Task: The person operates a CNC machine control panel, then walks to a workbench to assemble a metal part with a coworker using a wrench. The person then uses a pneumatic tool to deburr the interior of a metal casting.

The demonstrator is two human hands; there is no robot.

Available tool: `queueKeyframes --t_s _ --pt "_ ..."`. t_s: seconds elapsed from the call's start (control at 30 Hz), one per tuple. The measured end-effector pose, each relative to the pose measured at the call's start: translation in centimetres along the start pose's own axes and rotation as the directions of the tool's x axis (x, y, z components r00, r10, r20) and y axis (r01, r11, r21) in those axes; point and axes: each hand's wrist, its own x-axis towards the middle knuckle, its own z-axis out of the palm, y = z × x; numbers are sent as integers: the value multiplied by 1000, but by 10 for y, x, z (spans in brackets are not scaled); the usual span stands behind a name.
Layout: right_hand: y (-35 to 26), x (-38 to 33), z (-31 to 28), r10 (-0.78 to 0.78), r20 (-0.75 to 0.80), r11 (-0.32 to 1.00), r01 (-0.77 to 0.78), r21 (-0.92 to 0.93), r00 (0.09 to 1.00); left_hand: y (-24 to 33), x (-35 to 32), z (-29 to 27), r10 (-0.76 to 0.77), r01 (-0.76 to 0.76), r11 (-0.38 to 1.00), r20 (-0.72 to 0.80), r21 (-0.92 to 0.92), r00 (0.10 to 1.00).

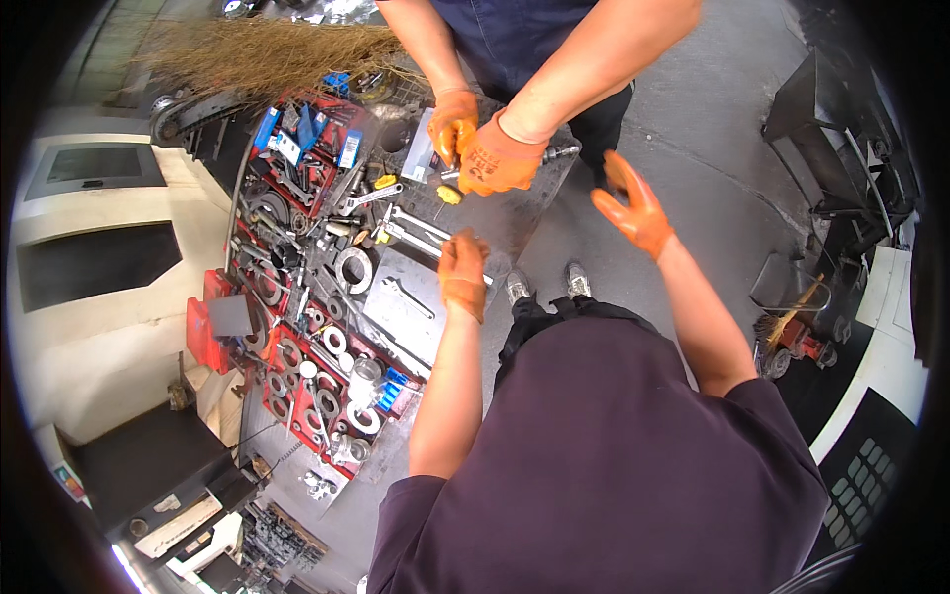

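My left hand [463, 274], in an orange glove, is over the edge of the metal bench [515, 223]. Its fingers are blurred, and a long metal tool [421, 230] passes beside or under them; whether I grip it cannot be told. My right hand [635, 210], also gloved in orange, hangs in the air to the right of the bench, thumb and fingers apart, holding nothing. Across from me a co-worker's two orange-gloved hands [500, 158] are close together around a metal shaft-like piece [562, 152], which they mostly hide. A yellow-ended small tool [449, 195] lies below them.
Left of my hand lie an adjustable wrench [372, 198], a metal plate with an open-end wrench [408, 297] on it, and red trays [297, 450] of rings and tools. A dry broom [267, 54] crosses the far left. A black cart [807, 129] stands right.
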Motion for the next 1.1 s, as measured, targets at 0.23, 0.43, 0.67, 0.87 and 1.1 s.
queueKeyframes --t_s 0.23,0.43,0.67,0.87,1.1 --pt "-62 126 22 90 578 722 347 -599 811 27 -15 73 70 -94 993 286 70 956" --pt "-64 123 41 -22 612 820 365 -442 791 37 -5 89 50 -30 996 242 -86 969" --pt "-55 121 46 -38 571 823 350 -448 820 19 -6 84 40 0 985 226 -172 973" --pt "-58 117 38 71 565 824 271 -498 822 30 -5 76 13 64 972 324 -224 946" --pt "-57 109 39 164 530 853 151 -500 832 33 15 105 202 56 879 476 -474 856"
